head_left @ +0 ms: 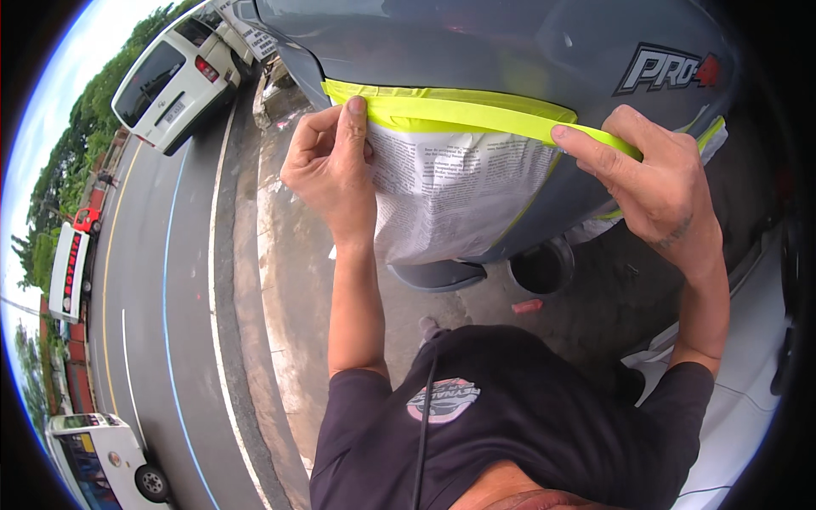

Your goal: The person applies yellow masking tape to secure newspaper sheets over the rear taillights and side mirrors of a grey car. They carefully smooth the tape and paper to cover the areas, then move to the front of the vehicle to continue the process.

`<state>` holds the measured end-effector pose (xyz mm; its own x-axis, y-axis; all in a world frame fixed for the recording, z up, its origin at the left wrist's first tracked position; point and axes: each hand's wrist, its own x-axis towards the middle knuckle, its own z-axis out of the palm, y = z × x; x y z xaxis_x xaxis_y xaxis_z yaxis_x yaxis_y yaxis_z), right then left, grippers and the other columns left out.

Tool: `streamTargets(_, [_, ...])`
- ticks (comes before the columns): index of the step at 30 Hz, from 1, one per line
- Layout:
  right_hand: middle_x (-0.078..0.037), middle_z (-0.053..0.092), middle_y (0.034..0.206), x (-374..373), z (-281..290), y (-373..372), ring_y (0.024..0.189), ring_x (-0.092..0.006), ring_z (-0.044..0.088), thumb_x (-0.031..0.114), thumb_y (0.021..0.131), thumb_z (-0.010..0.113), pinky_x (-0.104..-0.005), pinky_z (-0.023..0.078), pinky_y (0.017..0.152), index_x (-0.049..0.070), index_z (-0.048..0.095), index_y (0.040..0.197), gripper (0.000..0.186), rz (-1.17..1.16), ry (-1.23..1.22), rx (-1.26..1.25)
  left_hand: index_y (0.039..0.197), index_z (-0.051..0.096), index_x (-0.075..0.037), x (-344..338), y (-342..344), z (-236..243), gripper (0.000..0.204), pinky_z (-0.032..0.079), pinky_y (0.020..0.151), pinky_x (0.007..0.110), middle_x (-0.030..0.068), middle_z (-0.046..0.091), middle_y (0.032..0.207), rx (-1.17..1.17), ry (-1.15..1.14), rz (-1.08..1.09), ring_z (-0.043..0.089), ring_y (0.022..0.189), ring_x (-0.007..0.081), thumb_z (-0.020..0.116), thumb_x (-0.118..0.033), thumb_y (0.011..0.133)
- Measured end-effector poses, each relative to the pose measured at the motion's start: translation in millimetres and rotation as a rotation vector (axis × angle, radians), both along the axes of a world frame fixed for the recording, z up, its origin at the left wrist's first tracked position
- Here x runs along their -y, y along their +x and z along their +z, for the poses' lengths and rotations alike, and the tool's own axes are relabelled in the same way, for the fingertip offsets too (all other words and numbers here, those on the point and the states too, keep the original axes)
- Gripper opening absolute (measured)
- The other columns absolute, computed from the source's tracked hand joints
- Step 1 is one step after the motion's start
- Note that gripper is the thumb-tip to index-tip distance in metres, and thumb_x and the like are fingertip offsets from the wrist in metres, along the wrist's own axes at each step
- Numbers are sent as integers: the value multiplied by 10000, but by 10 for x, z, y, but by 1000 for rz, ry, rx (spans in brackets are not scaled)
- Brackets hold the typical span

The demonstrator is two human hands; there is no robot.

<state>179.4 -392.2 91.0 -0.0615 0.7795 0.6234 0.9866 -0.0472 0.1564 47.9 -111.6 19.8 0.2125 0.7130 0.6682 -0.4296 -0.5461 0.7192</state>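
A strip of bright yellow-green masking tape (463,113) is stretched between my two hands along the grey car body panel (484,42). My left hand (331,166) pinches its left end, thumb pressed at the upper corner of a newspaper sheet (459,183). At the other end, my right hand (659,183) grips the tape with thumb and fingers; whether a roll sits in the palm is hidden. Printed newspaper hangs below the strip, covering part of the panel. More yellow-green tape runs along the paper's top edge, behind the strip.
Below the panel stand a dark bucket (544,268) and a small reddish block (527,305) on the concrete. A white car (739,399) is close at my right. To the left runs a road (191,280) with a white van (174,72) and a truck (68,268).
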Motion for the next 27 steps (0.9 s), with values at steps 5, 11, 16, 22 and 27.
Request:
streamTargets(5, [-77, 566, 768, -43, -141, 207, 603, -244, 618, -20, 767, 687, -372, 483, 521, 129, 767, 1257, 519, -98, -53, 147, 968, 673, 10, -87, 30, -17, 206, 432, 540, 200, 30, 659, 752, 87, -52, -88, 560, 579, 59, 835, -117, 956])
streamTargets(11, [-102, 637, 801, -170, -189, 216, 601, -267, 660, 12, 715, 736, -380, 526, 547, 132, 766, 1251, 549, -192, -125, 158, 1112, 709, -54, -55, 1, 31, 221, 526, 743, 295, 74, 676, 1010, -117, 457, 417, 638, 949, 141, 834, -77, 932])
streamTargets(16, [-103, 653, 808, -189, -228, 212, 610, -266, 675, 11, 726, 753, -371, 544, 556, 141, 768, 1263, 552, -217, -127, 164, 1337, 723, -90, 588, -192, 32, 367, 391, 1175, 554, 146, 605, 1473, -584, 1127, 444, 532, 1432, 372, 739, -150, 975])
streamTargets(22, [-115, 685, 848, -145, -338, 274, 627, -293, 689, 41, 764, 765, -391, 561, 571, 70, 773, 1180, 417, -194, -24, 160, 1503, 550, 54, 887, 200, -113, 651, 190, 1287, 629, 196, 474, 1631, -760, 1327, 176, 360, 1571, 406, 613, -395, 1037])
streamTargets(27, [-156, 695, 849, -190, -194, 232, 817, -353, 722, 89, 864, 726, -457, 577, 725, 12, 751, 1071, 222, -183, -74, 35, 1506, 540, 32, 940, 160, -123, 742, 274, 1259, 612, 171, 506, 1611, -769, 1257, 171, 399, 1557, 361, 739, -405, 941])
